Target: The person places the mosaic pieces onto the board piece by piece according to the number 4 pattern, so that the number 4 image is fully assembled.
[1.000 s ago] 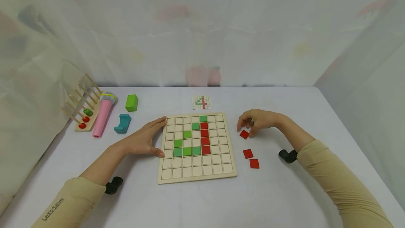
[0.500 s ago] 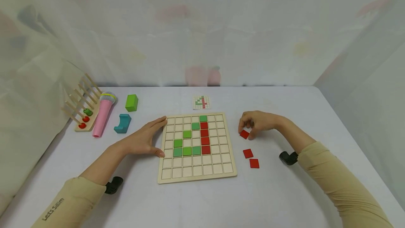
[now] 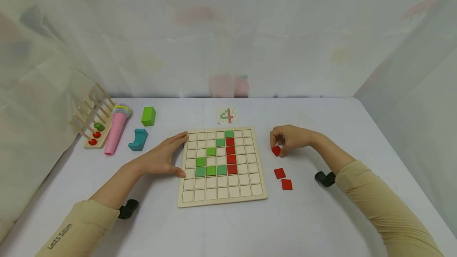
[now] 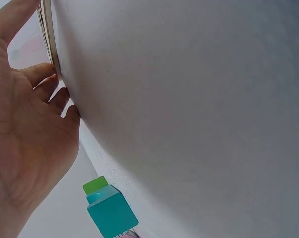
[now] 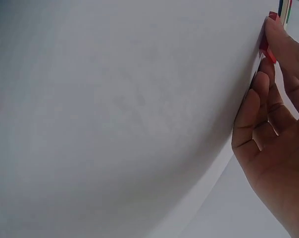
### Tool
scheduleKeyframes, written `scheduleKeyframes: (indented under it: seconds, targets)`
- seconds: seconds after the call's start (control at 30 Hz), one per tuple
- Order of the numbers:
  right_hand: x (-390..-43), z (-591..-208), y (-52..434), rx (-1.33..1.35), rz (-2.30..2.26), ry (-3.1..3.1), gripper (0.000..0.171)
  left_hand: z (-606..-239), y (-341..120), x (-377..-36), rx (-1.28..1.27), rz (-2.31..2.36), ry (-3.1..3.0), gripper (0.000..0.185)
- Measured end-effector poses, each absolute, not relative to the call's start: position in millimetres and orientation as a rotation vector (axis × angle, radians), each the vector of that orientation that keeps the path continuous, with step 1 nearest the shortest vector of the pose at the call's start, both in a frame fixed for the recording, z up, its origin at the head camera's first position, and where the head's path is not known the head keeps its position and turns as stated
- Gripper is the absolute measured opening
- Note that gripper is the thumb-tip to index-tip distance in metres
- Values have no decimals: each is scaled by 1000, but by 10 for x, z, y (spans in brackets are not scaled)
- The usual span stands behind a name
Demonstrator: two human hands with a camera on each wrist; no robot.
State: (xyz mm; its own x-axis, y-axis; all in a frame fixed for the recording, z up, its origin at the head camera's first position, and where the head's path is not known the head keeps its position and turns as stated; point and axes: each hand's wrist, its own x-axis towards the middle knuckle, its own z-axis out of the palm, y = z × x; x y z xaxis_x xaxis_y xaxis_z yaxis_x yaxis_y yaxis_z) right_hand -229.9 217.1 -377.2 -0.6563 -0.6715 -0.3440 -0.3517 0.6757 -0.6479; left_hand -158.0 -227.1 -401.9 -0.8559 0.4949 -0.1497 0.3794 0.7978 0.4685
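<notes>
A wooden grid board lies mid-table, with several green tiles and a column of red tiles in its squares. My left hand rests along the board's left side, thumb and fingertips touching the edge, the fingers fairly straight in the left wrist view. Right of the board, my right hand pinches a red tile between thumb and fingers; the right wrist view shows that red tile tilted, close to the tabletop. Two more red tiles, one farther and one nearer, lie below that hand.
A small pattern card lies behind the board. To the left are a green block, a teal curved block, a pink toy microphone and a pegged wooden rack with beads. Fabric walls surround the table's back and sides.
The fingers of my right hand have closed on the red tile, which has turned and tilted slightly between them. My left hand and the board have stayed put.
</notes>
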Motion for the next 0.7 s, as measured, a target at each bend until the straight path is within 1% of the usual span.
scheduleKeyframes:
  seconds: [0.23,0.7]
  targets:
    - [-2311,-3766,2140,-814,-737,2337,14,-4033,-2271,-1586,673,632,2723,126]
    - [-2281,-3698,2032,-862,-731,2374,9,-4024,-2269,-1573,688,629,2727,126]
